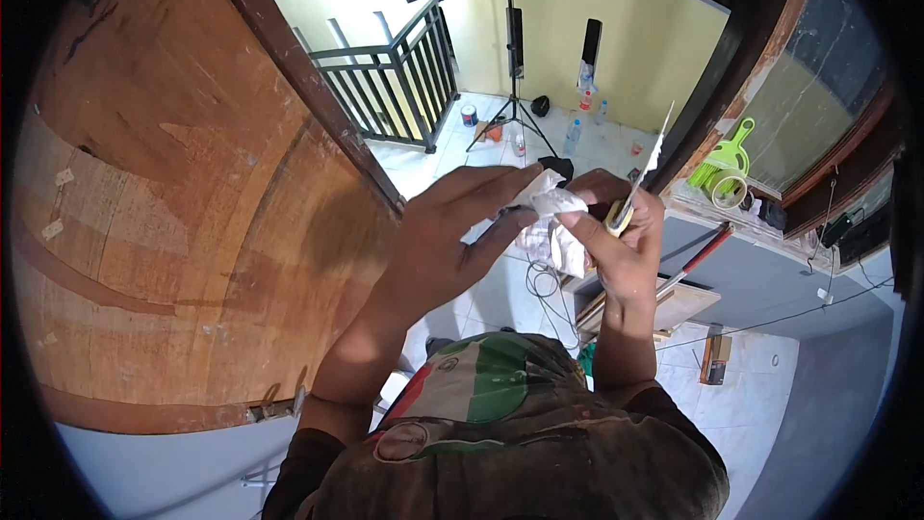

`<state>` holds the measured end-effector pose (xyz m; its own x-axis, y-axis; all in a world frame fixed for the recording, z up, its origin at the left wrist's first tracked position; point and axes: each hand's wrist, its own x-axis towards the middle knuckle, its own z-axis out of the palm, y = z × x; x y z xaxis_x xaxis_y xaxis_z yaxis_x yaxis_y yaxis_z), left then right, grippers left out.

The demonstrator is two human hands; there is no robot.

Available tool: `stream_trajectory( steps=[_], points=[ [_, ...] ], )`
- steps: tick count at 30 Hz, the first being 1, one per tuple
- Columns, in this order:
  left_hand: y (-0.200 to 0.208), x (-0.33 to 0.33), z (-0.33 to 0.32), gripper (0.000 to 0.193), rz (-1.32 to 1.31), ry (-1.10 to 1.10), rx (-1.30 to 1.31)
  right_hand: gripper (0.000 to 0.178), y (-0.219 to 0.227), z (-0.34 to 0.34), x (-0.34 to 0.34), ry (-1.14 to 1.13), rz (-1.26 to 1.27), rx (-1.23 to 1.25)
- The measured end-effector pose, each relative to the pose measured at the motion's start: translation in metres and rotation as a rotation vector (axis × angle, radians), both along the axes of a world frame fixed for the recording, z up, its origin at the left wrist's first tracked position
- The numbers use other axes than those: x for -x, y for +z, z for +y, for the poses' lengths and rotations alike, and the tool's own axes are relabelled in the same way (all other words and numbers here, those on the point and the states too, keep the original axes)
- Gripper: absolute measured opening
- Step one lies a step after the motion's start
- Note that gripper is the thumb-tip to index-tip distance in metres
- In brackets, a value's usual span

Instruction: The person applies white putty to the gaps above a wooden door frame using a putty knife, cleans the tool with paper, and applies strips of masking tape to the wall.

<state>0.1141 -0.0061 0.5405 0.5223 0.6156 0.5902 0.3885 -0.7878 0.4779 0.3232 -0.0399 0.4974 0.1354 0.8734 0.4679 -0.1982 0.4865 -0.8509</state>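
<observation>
My left hand (445, 236) is raised in front of me, fingers stretched toward a crumpled white cloth (555, 226) and touching its top edge. My right hand (621, 236) grips the cloth from the right side and also holds a putty knife (643, 171) with a yellow handle, its thin metal blade pointing up and to the right. Both hands meet just beside the edge of a large brown wooden door (192, 212) on my left.
A dark wooden frame (741, 48) with a glass pane rises on the right. A green dustpan (724, 162) and tape roll sit on a ledge. Below are a white tiled floor (741, 404), black railing (395, 77), light stand (512, 67), bottles, cables and wood pieces.
</observation>
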Motion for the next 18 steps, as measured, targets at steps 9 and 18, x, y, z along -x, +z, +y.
stream_trajectory(
  steps=[9, 18],
  points=[
    [0.003, -0.025, -0.002, 0.051, 0.017, -0.002, -0.085, 0.018, -0.018, 0.007, -0.005, 0.068, 0.036, -0.065],
    [-0.008, -0.033, -0.001, 0.037, -0.024, -0.023, -0.201, 0.030, -0.025, 0.004, 0.004, 0.008, 0.117, -0.072]
  ],
)
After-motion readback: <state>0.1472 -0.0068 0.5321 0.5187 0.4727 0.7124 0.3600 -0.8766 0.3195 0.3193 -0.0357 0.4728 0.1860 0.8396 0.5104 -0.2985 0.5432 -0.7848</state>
